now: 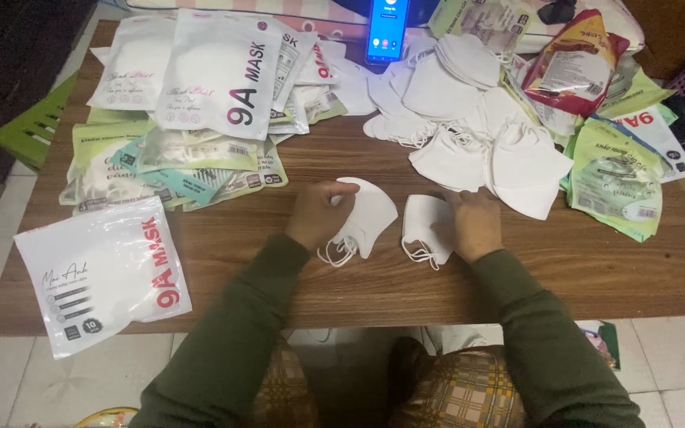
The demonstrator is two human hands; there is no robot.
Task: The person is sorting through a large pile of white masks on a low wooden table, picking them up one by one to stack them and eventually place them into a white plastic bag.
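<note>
Partly hidden under the left hand [320,214], a folded white fabric face mask [370,215] is gripped in its curled fingers near the middle of the brown wooden table [580,265]. Just beside it, the right hand [475,224] lies spread on a second white mask [424,226], covering its right edge.

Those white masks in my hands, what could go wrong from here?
1. The left hand grips its white mask with ear loops dangling; they could snag or tangle.
2. The right hand only presses its mask, which could slide.
3. The loose mask pile is close behind; masks could mix in.
</note>
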